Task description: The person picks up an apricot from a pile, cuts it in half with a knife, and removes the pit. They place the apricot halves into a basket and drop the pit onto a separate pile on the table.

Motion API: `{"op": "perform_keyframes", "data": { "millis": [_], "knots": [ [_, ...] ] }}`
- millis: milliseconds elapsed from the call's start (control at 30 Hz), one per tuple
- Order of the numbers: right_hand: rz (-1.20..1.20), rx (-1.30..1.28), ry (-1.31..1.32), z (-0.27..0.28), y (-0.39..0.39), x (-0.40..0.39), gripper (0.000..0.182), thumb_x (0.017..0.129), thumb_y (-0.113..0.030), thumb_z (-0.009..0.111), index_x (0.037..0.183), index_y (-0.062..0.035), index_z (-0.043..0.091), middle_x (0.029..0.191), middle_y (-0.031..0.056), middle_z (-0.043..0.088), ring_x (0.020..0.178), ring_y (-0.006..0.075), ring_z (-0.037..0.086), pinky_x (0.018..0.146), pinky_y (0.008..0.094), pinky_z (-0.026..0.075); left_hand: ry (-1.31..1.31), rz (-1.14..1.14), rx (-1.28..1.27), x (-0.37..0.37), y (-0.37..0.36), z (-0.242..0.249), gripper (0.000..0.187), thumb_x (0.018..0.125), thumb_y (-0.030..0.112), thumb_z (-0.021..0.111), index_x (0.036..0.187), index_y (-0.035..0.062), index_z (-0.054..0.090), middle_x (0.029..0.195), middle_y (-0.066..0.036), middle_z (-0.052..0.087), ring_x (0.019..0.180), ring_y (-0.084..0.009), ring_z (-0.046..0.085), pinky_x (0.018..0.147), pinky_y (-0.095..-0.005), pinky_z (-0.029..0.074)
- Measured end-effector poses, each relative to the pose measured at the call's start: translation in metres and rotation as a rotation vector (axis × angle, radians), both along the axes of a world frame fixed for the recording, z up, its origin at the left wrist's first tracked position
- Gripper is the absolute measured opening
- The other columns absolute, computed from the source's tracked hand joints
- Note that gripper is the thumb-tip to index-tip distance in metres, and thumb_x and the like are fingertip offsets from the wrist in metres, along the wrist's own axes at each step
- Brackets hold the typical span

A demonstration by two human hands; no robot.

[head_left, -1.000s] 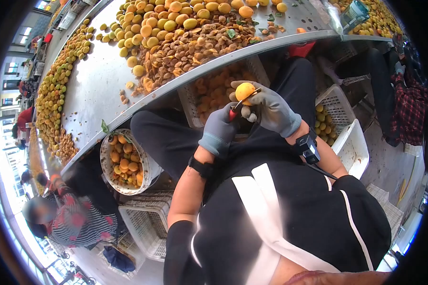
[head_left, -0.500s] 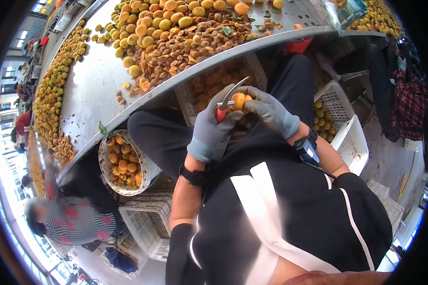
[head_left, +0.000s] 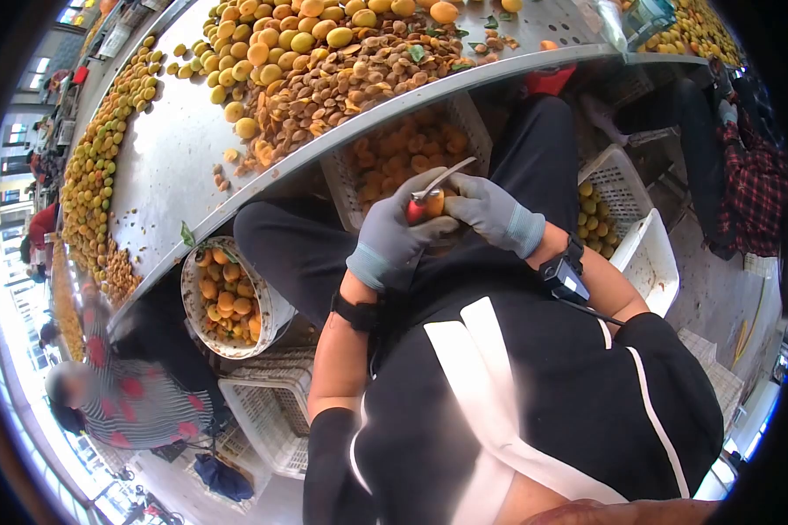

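Observation:
My left hand [head_left: 389, 238], in a grey glove, is closed around a small curved knife [head_left: 417, 209] with a red handle; its blade points up and to the right. An orange apricot [head_left: 435, 203] sits between my hands, beside the knife handle. My gloved right hand [head_left: 496, 213] is closed on the apricot from the right, and its fingers partly hide the fruit. Beneath both hands stands a white crate [head_left: 348, 194] of orange apricot pieces [head_left: 411, 144], between my knees.
Whole apricots [head_left: 276, 44] and a heap of brown pits [head_left: 341, 83] lie on the metal table [head_left: 168, 144]. At left stands a white bucket [head_left: 276, 317] of apricots; at right, a crate [head_left: 626, 179]. A person in striped clothing [head_left: 149, 407] sits left, another in plaid [head_left: 757, 197] right.
The knife has turned from pointing steeply up to lying flatter, its blade now farther right across the apricot. My hands have come closer together, covering more of the fruit.

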State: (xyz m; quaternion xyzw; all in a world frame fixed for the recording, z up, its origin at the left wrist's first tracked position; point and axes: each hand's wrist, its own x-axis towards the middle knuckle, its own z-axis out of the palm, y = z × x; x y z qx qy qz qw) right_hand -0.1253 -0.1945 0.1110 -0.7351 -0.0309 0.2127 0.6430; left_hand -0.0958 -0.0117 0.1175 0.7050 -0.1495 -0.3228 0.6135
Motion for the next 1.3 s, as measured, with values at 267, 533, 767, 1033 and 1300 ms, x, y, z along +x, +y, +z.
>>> {"op": "perform_keyframes", "data": {
  "millis": [267, 533, 767, 1033, 1300],
  "knots": [
    [-0.396, 1.056, 0.499, -0.030, 0.011, 0.006, 0.023, 0.093, -0.014, 0.049, 0.109, -0.0008, 0.057, 0.098, 0.0070, 0.062, 0.092, 0.0171, 0.061, 0.086, 0.0294, 0.049, -0.639, 0.169, 0.200, -0.002, -0.006, -0.009, 0.061, 0.079, 0.020, 0.075, 0.134, 0.0104, 0.048, 0.100, -0.014, 0.068, 0.090, -0.0261, 0.068, 0.077, -0.0327, 0.053],
    [-0.405, 0.681, 0.374, -0.014, 0.017, 0.005, 0.024, 0.094, -0.010, 0.049, 0.115, -0.0019, 0.055, 0.106, 0.0074, 0.061, 0.098, 0.0152, 0.060, 0.091, 0.0290, 0.048, -0.569, 0.178, 0.396, -0.005, -0.001, -0.007, 0.079, 0.076, 0.036, 0.076, 0.141, 0.0115, 0.037, 0.099, -0.017, 0.067, 0.088, -0.0340, 0.066, 0.074, -0.0359, 0.052],
    [-0.293, 0.220, -0.030, -0.029, 0.018, -0.006, 0.027, 0.097, -0.014, 0.045, 0.118, -0.0004, 0.054, 0.106, 0.0088, 0.062, 0.096, 0.0146, 0.059, 0.088, 0.0284, 0.048, -0.266, 0.185, 0.044, 0.001, -0.005, -0.024, 0.076, 0.074, 0.032, 0.080, 0.136, 0.0096, 0.044, 0.115, -0.016, 0.064, 0.103, -0.0259, 0.064, 0.087, -0.0329, 0.050],
    [-0.318, 0.143, -0.079, -0.029, 0.008, 0.006, 0.029, 0.099, -0.016, 0.044, 0.122, -0.0008, 0.054, 0.112, 0.0063, 0.060, 0.101, 0.0116, 0.057, 0.092, 0.0249, 0.045, -0.276, 0.264, 0.006, 0.008, -0.014, -0.036, 0.063, 0.076, 0.028, 0.078, 0.129, 0.0077, 0.049, 0.113, -0.013, 0.064, 0.103, -0.0232, 0.063, 0.089, -0.0310, 0.049],
    [-0.271, 0.223, -0.032, -0.022, 0.007, 0.009, 0.029, 0.097, -0.013, 0.048, 0.122, 0.0010, 0.053, 0.110, 0.0083, 0.062, 0.099, 0.0126, 0.059, 0.091, 0.0257, 0.046, -0.176, 0.290, -0.128, 0.008, -0.014, -0.044, 0.060, 0.076, 0.021, 0.079, 0.127, 0.0066, 0.050, 0.114, -0.012, 0.063, 0.103, -0.0196, 0.062, 0.090, -0.0300, 0.048]
  ]
}}
